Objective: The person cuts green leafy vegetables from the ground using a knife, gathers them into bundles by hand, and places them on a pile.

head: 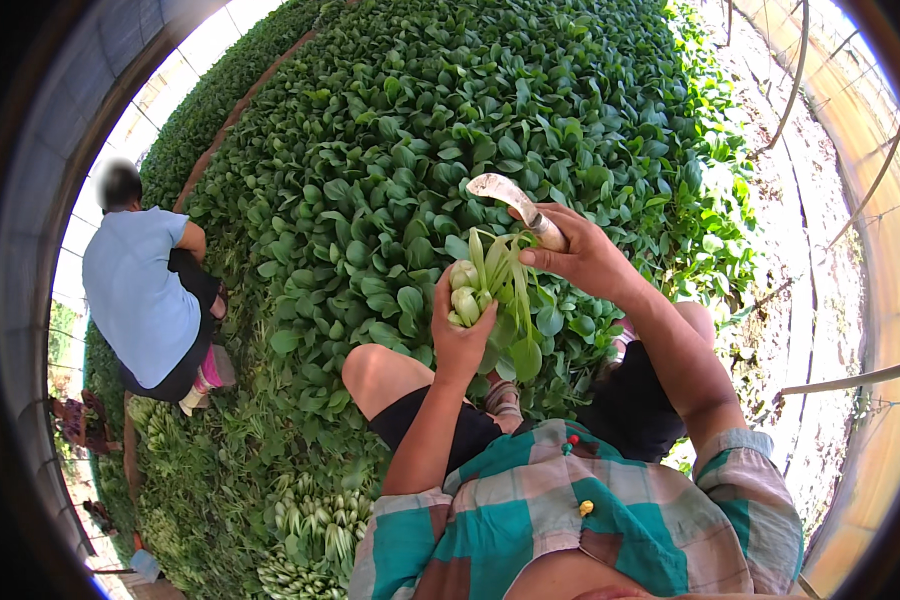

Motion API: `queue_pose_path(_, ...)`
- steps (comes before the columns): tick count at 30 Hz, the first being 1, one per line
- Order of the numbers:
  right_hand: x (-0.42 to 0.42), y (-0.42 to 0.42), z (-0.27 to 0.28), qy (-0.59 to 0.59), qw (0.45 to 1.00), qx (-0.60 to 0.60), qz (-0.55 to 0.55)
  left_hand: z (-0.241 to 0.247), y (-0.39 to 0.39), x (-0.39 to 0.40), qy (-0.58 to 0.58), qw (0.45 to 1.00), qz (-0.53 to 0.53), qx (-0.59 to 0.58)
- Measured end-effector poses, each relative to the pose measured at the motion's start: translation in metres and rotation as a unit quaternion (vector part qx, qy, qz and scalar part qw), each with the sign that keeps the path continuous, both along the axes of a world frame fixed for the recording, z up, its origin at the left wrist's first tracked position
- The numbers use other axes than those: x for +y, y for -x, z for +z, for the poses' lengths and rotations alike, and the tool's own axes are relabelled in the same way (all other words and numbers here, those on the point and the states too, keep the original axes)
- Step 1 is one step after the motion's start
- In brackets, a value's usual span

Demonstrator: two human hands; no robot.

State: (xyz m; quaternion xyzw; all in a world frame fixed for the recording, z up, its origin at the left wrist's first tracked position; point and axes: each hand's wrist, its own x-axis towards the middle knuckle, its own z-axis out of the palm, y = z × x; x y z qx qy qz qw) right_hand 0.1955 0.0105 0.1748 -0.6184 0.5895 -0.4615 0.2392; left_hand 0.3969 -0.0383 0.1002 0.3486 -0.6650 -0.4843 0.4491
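Note:
My left hand (pixel 459 330) grips several heads of bok choy (pixel 466 294) by their pale bases, with stems and leaves hanging to the right. Close by, at the upper right of the bunch, my right hand (pixel 581 251) holds the handle of a small sickle (pixel 506 192), its curved, dirt-marked blade pointing up and left. The thumb of that hand lies by some pale, drooping stems (pixel 521 281). Dense green bok choy plants (pixel 390 187) grow in the bed before me.
A person (pixel 146 292) in a light blue top crouches at the left. Cut bok choy (pixel 319 525) lies in piles at lower left. Curved greenhouse poles (pixel 855 379) and bare soil (pixel 784 225) line the right side. A blue object (pixel 145 564) is at the lower left edge.

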Motion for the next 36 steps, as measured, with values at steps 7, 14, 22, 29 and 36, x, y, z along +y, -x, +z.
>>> queue_pose_path(7, -0.006, -0.013, -0.013, -0.108, 0.981, -0.162, 0.014, -0.002, 0.003, 0.010, 0.224, 0.959, 0.005, -0.171)
queue_pose_path(14, -0.014, -0.025, -0.019, -0.117, 0.984, -0.137, 0.014, -0.001, -0.015, 0.010, 0.274, 0.937, 0.007, -0.215)
queue_pose_path(22, -0.026, -0.074, -0.012, -0.138, 0.960, -0.234, 0.071, 0.008, -0.051, 0.028, -0.094, 0.988, -0.050, 0.110)
queue_pose_path(29, -0.025, -0.110, 0.004, -0.116, 0.943, -0.281, 0.135, 0.004, -0.100, 0.045, -0.120, 0.980, 0.018, 0.155)
queue_pose_path(36, -0.054, -0.051, -0.057, -0.181, 0.947, -0.264, 0.032, 0.027, -0.314, 0.074, -0.019, 0.938, 0.261, 0.229)
